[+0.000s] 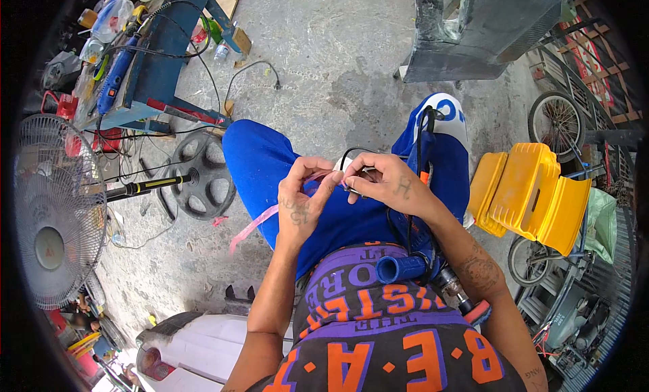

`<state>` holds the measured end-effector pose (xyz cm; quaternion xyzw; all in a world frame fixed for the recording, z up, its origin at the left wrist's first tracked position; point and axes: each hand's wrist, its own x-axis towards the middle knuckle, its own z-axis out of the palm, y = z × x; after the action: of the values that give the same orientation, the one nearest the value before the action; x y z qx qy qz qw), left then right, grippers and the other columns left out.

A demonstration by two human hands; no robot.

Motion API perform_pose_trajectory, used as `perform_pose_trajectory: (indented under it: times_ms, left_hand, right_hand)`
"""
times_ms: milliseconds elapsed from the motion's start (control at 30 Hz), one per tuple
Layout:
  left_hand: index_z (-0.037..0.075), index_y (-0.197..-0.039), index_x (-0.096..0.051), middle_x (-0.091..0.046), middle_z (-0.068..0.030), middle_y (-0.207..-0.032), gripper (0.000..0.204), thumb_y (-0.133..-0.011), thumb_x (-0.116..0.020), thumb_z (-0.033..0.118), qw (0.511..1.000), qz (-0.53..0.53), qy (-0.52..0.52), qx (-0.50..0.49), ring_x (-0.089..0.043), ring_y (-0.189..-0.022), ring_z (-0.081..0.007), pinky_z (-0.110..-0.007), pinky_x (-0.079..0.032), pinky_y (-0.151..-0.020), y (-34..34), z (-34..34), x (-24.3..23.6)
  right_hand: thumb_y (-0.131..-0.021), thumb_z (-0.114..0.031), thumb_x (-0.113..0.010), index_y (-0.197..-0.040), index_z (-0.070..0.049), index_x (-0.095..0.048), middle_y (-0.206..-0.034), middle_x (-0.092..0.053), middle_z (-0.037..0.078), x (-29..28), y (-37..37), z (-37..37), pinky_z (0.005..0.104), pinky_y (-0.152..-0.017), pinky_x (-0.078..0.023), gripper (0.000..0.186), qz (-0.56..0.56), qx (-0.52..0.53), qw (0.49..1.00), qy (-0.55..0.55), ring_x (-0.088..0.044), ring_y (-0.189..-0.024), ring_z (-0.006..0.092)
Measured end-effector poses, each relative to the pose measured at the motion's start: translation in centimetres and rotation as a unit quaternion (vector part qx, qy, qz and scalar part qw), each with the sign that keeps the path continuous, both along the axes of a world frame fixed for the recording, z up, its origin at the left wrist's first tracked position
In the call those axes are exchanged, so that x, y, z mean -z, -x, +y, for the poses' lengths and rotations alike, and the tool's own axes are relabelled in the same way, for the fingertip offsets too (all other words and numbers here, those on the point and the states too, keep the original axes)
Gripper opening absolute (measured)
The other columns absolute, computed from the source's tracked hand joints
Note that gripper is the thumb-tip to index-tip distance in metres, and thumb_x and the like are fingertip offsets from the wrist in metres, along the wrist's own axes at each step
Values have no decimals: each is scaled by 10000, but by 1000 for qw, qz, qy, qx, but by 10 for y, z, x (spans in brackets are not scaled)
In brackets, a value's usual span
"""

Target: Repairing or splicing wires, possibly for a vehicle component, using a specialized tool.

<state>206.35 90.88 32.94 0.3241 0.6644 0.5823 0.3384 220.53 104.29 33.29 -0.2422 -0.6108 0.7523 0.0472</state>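
pink strip [253, 227] slants leftward from left hand [301, 194], fingers pinching it, right hand [391, 182] just beside, grip unclear.

Two hands [301, 192] [392, 182] and one pink strip [253, 228], middle; one fan [51, 246], left; one counter [152, 67], upper left; two bicycle wheels [556, 126] [531, 262], right.

Pink strip [253, 225]: thin, sheer, glossy as plastic film. Trousers [255, 148]: matt blue cloth. Floor [318, 47]: rough, stained concrete. Three o'clock, smooth glossy yellow plastic shells [520, 189]; nine o'clock, fine metal-looking wire on the fan guard [51, 155]; eleven o'clock, a scuffed, painted tabletop [157, 60].
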Motion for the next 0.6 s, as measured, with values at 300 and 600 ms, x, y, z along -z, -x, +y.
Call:
perform_pose_trajectory:
  times_ms: [300, 600]
  left_hand:
    - [21, -944, -758, -725, -70, -897, 87, -868, -751, 62, 978, 201, -10, 48, -609, -811, -165, -273, -490, -766, 5, -1, -5]
    - [9, -998, -752, -701, -42, -973, 112, -917, -720, 81, 997, -57, 51, 21, -592, -911, -114, -264, -451, -815, -5, -5, 8]
  right_hand:
    - [-941, -81, -650, -994, 29, -648, -900, -695, 89, -6, 1, -2, 262, -745, -548, 122, 25, 40, 994, -100, -697, -798, 142]
    - [-931, -41, -642, -1041, 22, -640, -957, -671, 97, -2, 1, -3, 278, -743, -537, 127, 48, 48, 978, -198, -683, -813, 150]
